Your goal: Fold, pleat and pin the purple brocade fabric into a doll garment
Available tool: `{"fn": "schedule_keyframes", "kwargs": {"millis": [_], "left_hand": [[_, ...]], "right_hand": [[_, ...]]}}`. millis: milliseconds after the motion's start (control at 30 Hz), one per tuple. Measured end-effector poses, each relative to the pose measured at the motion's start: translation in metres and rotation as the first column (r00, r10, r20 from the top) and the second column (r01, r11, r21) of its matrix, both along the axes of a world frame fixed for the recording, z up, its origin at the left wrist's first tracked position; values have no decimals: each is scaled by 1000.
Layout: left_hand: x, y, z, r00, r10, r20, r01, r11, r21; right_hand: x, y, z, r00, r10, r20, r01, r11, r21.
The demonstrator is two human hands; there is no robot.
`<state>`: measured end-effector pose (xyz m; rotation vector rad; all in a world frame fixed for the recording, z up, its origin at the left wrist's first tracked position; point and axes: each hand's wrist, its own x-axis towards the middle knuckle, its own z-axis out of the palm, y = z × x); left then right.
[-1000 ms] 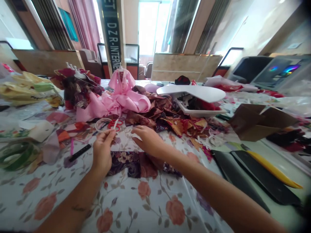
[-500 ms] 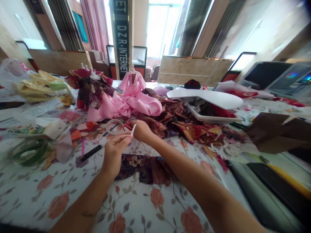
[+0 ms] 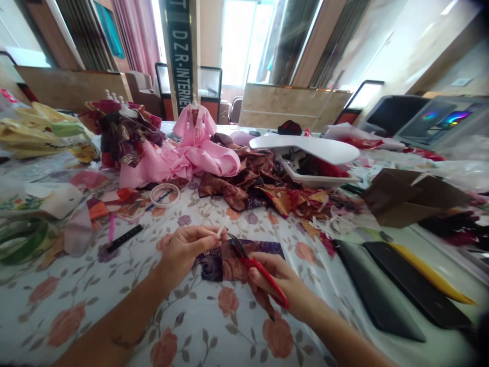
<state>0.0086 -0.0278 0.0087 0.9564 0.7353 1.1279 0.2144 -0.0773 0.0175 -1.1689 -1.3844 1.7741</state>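
On the floral table (image 3: 191, 306), patterned cloth (image 3: 232, 266) lies below both hands. Left hand (image 3: 185, 248) up front, right hand (image 3: 296, 288) beside it, closed round red scissors (image 3: 266, 280); left fingertips pinched shut on white strip (image 3: 219, 232), blade tips just beside it.

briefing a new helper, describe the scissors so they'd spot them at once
On the flowered tablecloth, find the dark patterned cloth nearest the person. There, the right hand holds the scissors, whose red handles and dark blades set them apart from the left hand's white strip.
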Motion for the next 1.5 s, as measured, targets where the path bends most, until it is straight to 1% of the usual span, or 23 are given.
{"fn": "schedule_keyframes", "kwargs": {"millis": [67,167,433,567,700,867,1000,1067,1133,1200,1233,1267,1333,1400,1500], "left_hand": [[0,-1,-1,1000,-17,7,17,1000,-15],[-1,-2,0,999,-34,1,34,999,-17],[-1,-5,-6,997,-8,-82,6,1000,-15],[-1,-3,-7,996,-20,-91,19,1000,-14],[-2,-3,-7,994,-39,-102,40,999,10],[-4,-4,-6,994,-50,-92,50,999,-5],[-4,-5,-4,991,-95,-95,99,995,32],[-4,-4,-4,988,-101,-113,106,994,37],[-3,-3,-3,992,-32,-119,32,999,3],[-2,-1,-2,991,67,-116,-73,996,-49],[-2,-1,-2,988,99,-117,-108,992,-69],[-1,-1,-1,987,107,-119,-118,990,-82],[-1,-1,1,990,71,-126,-82,993,-87],[0,-2,1,991,44,-128,-54,996,-76],[1,-3,-1,991,54,-123,-61,997,-54]], "right_hand": [[-7,0,-5,1000,-7,-9,7,1000,0],[-14,1,-6,999,-36,-10,36,999,-12],[-16,-1,-8,996,-84,7,84,996,12],[-19,-1,-10,994,-111,15,111,994,27],[-17,-3,-15,992,-115,61,109,991,82],[-14,-4,-20,981,-117,157,83,975,208],[-12,-2,-17,957,-209,201,135,934,329],[-11,-2,-15,939,-247,240,140,910,389],[-11,-2,-15,906,-263,333,85,881,465],[-10,-2,-16,843,-303,444,2,828,561],[-10,-2,-17,808,-332,486,-37,795,605],[-10,-2,-18,776,-362,516,-71,763,642],[-10,-2,-19,730,-402,553,-124,718,685],[-10,-1,-19,703,-406,585,-169,703,691],[-12,-1,-18,669,-395,630,-229,697,680]]}}
